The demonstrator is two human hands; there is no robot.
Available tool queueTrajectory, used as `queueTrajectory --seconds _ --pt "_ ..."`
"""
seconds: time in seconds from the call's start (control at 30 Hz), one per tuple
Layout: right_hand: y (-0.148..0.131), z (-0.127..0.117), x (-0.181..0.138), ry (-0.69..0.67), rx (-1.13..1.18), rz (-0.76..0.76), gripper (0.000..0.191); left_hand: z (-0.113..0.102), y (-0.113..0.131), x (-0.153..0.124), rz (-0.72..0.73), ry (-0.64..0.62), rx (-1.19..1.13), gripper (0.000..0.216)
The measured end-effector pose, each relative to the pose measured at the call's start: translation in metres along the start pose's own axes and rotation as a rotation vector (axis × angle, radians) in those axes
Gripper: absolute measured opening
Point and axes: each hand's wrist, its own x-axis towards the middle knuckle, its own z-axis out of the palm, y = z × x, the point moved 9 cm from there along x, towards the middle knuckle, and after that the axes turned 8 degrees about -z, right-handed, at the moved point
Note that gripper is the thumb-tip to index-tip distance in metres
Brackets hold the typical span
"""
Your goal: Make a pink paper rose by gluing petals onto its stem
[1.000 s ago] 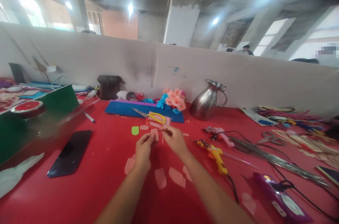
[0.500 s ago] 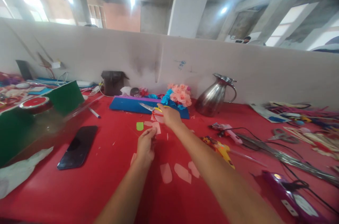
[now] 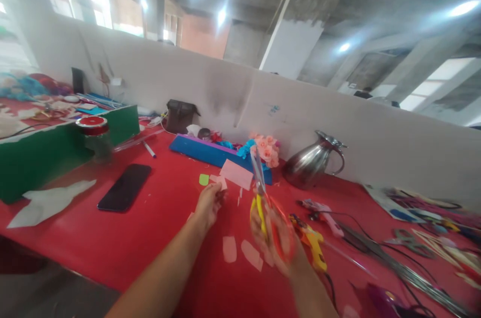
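Note:
My right hand [image 3: 276, 233] is closed on a pair of scissors [image 3: 259, 183] with one yellow and one red handle, blades pointing up and away. Between the thumb and fingers of my left hand [image 3: 208, 203] is a small pink paper piece [image 3: 222, 183]. Just beyond lies a larger pink paper sheet [image 3: 236, 174], flat on the table. A small green paper piece [image 3: 204, 179] rests left of it. Nearer to me, cut pink paper pieces [image 3: 229, 249] lie between my forearms.
A phone [image 3: 125, 188] and a glass jar [image 3: 93, 140] stand to the left. Behind are a blue board [image 3: 203, 151], paper flowers [image 3: 267, 150] and a metal jug [image 3: 313, 162]. A yellow glue gun [image 3: 314, 245], a pink glue gun [image 3: 325, 218], wires and grey scissors [image 3: 409, 243] lie right.
My right hand has drawn back toward me and right with the scissors, turning the blades upward. The larger pink sheet now shows fully. My left hand keeps its pinch; the view has tilted.

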Motion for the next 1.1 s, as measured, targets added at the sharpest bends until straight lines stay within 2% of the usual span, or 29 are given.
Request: queueTrajectory --seconds 0.1,0.23,0.5,0.7,0.9,1.1 --pt "0.021 0.016 -0.043 -0.036 0.25 0.159 0.039 0.002 -0.002 -0.001 -0.031 -0.018 -0.037 0.016" --pt "0.034 0.034 -0.067 -0.073 0.414 0.281 0.043 0.004 -0.005 -0.005 -0.068 -0.012 -0.031 0.008" --pt "0.034 0.044 -0.077 -0.094 0.455 0.34 0.048 0.004 -0.011 -0.009 -0.114 0.019 -0.018 0.005" --pt "0.037 0.053 -0.08 -0.198 0.453 0.382 0.05 0.006 -0.01 -0.013 -0.128 0.028 0.01 0.008" --pt "0.035 0.059 -0.08 -0.219 0.505 0.412 0.051 0.008 -0.01 -0.014 -0.123 0.018 0.003 0.008" --pt "0.022 0.064 -0.076 -0.144 0.629 0.346 0.048 0.008 -0.01 -0.013 -0.125 0.021 0.013 0.008"
